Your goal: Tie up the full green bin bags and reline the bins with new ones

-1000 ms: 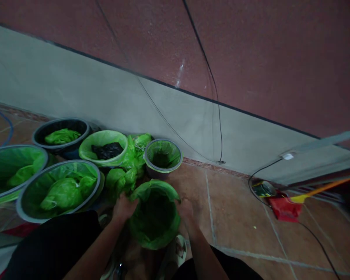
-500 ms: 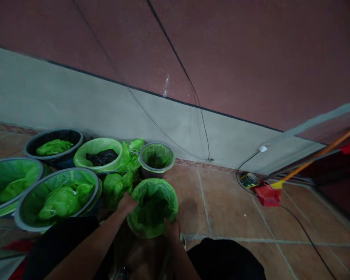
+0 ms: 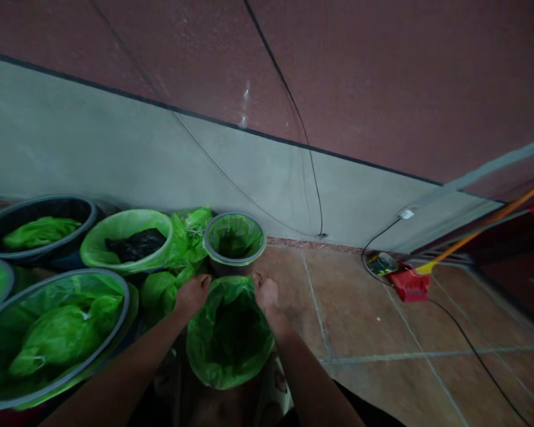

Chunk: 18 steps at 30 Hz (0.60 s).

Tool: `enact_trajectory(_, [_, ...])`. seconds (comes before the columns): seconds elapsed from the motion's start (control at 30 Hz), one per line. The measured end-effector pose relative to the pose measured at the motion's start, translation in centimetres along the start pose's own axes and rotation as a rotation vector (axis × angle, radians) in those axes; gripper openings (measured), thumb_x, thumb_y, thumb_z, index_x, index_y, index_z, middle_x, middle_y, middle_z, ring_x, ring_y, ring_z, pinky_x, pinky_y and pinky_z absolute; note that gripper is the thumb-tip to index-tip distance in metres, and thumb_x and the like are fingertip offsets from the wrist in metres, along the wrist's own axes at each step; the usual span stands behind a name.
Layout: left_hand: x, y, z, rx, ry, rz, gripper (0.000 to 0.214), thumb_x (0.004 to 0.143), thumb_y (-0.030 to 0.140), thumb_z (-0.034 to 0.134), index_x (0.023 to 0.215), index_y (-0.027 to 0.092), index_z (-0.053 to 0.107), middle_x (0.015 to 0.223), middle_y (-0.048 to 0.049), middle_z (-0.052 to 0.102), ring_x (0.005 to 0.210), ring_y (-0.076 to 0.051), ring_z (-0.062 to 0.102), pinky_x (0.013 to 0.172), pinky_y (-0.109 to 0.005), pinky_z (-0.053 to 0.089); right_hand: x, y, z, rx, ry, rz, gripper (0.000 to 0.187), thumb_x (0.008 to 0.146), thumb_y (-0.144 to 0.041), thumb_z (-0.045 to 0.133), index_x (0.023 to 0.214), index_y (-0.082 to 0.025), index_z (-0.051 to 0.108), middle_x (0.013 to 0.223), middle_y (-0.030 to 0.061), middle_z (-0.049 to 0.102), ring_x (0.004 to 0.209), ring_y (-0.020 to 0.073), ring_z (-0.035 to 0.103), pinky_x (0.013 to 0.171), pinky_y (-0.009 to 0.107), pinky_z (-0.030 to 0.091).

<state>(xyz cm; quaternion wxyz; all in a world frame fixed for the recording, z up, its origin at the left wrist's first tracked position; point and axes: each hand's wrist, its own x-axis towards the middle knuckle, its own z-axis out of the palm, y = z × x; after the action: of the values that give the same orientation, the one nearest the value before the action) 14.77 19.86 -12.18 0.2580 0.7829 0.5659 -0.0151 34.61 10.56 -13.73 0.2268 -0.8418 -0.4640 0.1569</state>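
A small bin lined with a green plastic bag (image 3: 228, 338) stands on the floor right in front of me. My left hand (image 3: 193, 295) grips the bag's far left rim, fingers curled over the edge. My right hand (image 3: 266, 295) is closed on the far right rim. Both forearms reach in from the bottom of the view. Just behind it stands another small grey bin with a green liner (image 3: 234, 241).
Several larger bins with green liners sit to the left along the grey wall (image 3: 115, 148); one (image 3: 127, 244) holds a black bag. Loose green bags (image 3: 178, 255) lie between them. A red item (image 3: 410, 284), cables and an orange stick (image 3: 485, 228) lie on the tiled floor at right.
Both hands moved from the bag's near sides to its far rim. The view shifted right and closer, pushing the left bins toward the frame edge.
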Motion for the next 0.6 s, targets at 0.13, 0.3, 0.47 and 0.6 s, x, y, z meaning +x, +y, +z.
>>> enact_trajectory(0.13, [0.9, 0.4, 0.9, 0.058, -0.037, 0.005, 0.042, 0.101, 0.035, 0.032, 0.106, 0.022, 0.071, 0.106, -0.0076, 0.075, 0.096, -0.019, 0.068, 0.081, -0.028, 0.047, 2.3, 0.3, 1.9, -0.046, -0.186, -0.012, 0.035, 0.099, -0.032, 0.047, 0.125, -0.018, 0.066, 0.123, 0.0096, 0.071, 0.113, 0.0191, 0.066, 0.099, 0.027, 0.046])
enact_trajectory(0.3, [1.5, 0.0, 1.0, 0.08, -0.12, 0.099, 0.038, 0.099, 0.035, 0.039, 0.097, 0.021, 0.074, 0.101, -0.009, 0.074, 0.097, -0.021, 0.068, 0.083, -0.029, 0.048, 2.0, 1.5, 3.1, -0.117, -0.283, 0.001, 0.035, 0.099, -0.031, 0.047, 0.126, -0.019, 0.065, 0.118, 0.0095, 0.073, 0.112, 0.0198, 0.066, 0.097, 0.027, 0.047])
enact_trajectory(0.47, [2.0, -0.3, 1.0, 0.156, -0.181, 0.176, 0.027, 0.095, 0.031, 0.049, 0.097, 0.017, 0.072, 0.103, -0.0123, 0.074, 0.105, -0.025, 0.067, 0.092, -0.032, 0.048, 1.9, 2.1, 2.2, -0.16, -0.364, 0.0, 0.03, 0.098, -0.026, 0.049, 0.121, -0.021, 0.068, 0.112, 0.0087, 0.075, 0.106, 0.0194, 0.068, 0.093, 0.025, 0.047])
enact_trajectory(0.6, [1.6, 0.2, 0.9, 0.206, -0.224, 0.191, 0.025, 0.09, 0.019, 0.052, 0.105, 0.012, 0.07, 0.11, -0.0172, 0.072, 0.109, -0.027, 0.067, 0.093, -0.034, 0.049, 1.8, 2.5, 2.0, -0.219, -0.39, 0.034, 0.032, 0.096, -0.024, 0.05, 0.124, -0.02, 0.065, 0.11, 0.0104, 0.075, 0.105, 0.0213, 0.068, 0.092, 0.028, 0.048])
